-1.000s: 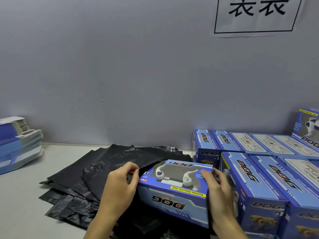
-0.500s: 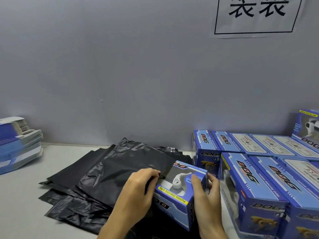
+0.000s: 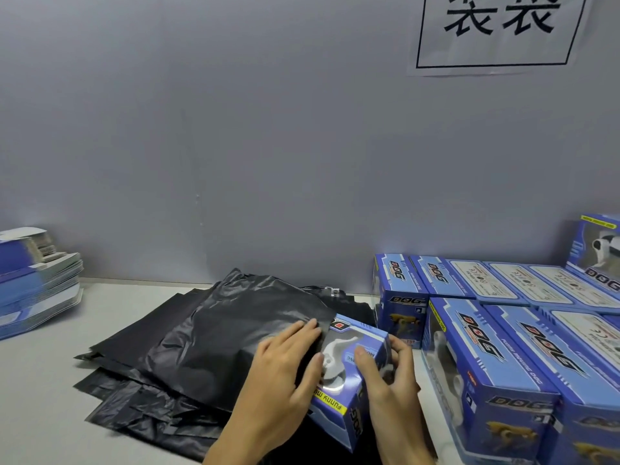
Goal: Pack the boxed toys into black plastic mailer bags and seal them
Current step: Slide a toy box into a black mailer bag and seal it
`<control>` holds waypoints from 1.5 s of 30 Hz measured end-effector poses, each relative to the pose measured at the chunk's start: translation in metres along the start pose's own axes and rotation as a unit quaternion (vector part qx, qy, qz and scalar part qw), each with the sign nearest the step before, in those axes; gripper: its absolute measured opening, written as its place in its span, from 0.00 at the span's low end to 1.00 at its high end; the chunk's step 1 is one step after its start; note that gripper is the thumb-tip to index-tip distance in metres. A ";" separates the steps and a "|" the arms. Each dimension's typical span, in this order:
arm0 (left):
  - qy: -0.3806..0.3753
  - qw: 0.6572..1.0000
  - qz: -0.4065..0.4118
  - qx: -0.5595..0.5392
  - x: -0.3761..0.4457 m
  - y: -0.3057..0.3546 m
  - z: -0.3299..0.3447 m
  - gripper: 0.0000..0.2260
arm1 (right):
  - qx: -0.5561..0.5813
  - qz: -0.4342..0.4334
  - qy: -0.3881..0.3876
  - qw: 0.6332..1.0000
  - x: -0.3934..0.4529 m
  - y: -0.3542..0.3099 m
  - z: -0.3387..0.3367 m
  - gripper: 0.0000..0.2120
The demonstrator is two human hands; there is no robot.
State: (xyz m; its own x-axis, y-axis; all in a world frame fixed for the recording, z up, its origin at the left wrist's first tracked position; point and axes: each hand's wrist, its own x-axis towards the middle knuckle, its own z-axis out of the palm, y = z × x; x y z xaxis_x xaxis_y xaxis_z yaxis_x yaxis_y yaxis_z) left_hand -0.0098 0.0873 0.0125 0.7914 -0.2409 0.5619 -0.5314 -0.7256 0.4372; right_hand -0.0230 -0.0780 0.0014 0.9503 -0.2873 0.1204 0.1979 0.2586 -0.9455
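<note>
Blue toy box [image 3: 349,374] half inside black mailer bag [image 3: 235,340], right hand [image 3: 389,380] clamped on its end, left hand [image 3: 285,367] flat on bag

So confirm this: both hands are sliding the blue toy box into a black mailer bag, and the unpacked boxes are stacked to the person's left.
Not quite. The head view shows the stacked boxes on the person's right, not left. The rest holds: left hand and right hand are working the blue toy box into the black mailer bag.

Pale table [image 3: 40,391]: mailer bags [image 3: 188,344], toy boxes [image 3: 503,370]
</note>
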 end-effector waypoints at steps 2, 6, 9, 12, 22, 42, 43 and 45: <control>-0.004 0.999 0.029 -0.021 -0.001 0.004 0.001 0.24 | -0.021 -0.011 0.013 1.000 -0.001 0.003 0.001 0.14; 0.051 0.985 0.023 -0.163 0.001 0.009 0.000 0.14 | -0.019 -0.005 0.022 1.000 0.000 0.004 0.002 0.18; 0.181 0.962 -0.036 -0.203 0.005 0.011 -0.001 0.08 | 0.007 -0.007 0.034 0.999 0.001 0.003 0.002 0.16; 0.311 0.923 -0.167 -0.151 0.006 0.005 -0.005 0.10 | 0.050 0.007 0.045 0.998 0.002 0.000 0.001 0.16; 0.327 0.701 -0.535 -0.340 0.011 -0.008 -0.006 0.47 | 0.100 0.022 0.084 0.991 0.005 0.008 -0.001 0.11; 0.245 0.649 -0.386 -0.607 0.015 -0.042 -0.022 0.31 | 0.045 0.126 -0.213 0.968 0.009 0.000 -0.012 0.21; 0.226 0.653 -0.382 -0.614 0.015 -0.041 -0.021 0.27 | 0.049 0.109 -0.204 0.972 0.009 0.001 -0.011 0.20; 0.177 0.670 -0.377 -0.615 0.015 -0.036 -0.016 0.26 | 0.052 0.064 -0.177 0.981 0.008 0.002 -0.009 0.18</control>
State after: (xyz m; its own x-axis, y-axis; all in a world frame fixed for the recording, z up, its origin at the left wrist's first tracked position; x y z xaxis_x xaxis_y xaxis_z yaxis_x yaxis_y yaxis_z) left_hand 0.0160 0.1198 0.0159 0.9691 0.2215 -0.1090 -0.0401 0.5769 0.8159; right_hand -0.0172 -0.0882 -0.0019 0.9893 0.0864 0.1173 0.0774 0.3704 -0.9256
